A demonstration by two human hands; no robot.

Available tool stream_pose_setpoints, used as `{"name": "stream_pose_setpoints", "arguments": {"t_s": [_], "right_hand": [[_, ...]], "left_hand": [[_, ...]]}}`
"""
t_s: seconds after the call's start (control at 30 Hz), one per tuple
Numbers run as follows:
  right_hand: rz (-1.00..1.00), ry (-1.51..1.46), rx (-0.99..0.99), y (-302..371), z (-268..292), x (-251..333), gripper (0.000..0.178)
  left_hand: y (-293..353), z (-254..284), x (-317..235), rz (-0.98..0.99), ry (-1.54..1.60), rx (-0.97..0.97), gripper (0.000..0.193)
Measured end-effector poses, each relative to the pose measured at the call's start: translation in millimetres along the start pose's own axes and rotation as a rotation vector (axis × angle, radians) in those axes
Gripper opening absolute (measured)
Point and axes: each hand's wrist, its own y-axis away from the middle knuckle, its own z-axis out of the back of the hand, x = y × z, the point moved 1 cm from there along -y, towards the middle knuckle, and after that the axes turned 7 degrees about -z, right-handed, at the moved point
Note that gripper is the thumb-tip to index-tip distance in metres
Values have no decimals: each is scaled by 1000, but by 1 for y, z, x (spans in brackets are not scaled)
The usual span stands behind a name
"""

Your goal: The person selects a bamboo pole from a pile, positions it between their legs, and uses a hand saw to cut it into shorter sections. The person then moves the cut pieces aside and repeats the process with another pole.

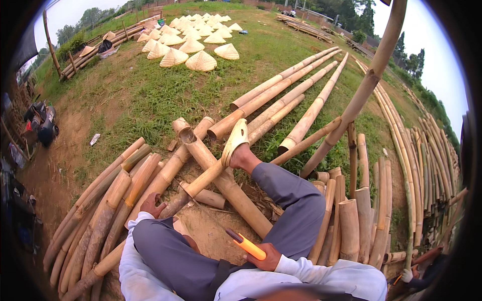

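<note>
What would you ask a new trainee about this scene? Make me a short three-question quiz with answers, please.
1. Which hand holds the orange-handled tool?
2. True or false: the pale, conical woven hats are spread out on the green grass.
3. The pale yellow shoe rests on: A, a flat grey stone; B, a round tan bamboo pole; C, a wooden stool.

Key: 1, the right hand; 2, true; 3, B.

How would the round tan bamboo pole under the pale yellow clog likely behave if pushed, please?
The round tan bamboo pole would probably stay stiff, as it looks straight. Its rounded sides suggest rolling, though the pale yellow clog on it may steady it. It may be light for its size: another bamboo pole on the grass shows a hollow end.
</note>
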Motion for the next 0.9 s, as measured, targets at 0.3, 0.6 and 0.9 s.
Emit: {"name": "stream_pose_setpoints", "arguments": {"t_s": [0.3, 0.6, 0.9], "right_hand": [[78, -45, -63, 4, -3, 7, 19], [-41, -87, -22, 12, 0, -3, 16], [-171, -130, -31, -52, -23, 39, 15]], "left_hand": [[-8, -34, -20, 195, -315, 390, 103], [-5, -39, -22, 188, -339, 298, 79], [-4, -34, -35, 230, -373, 344, 76]]}}
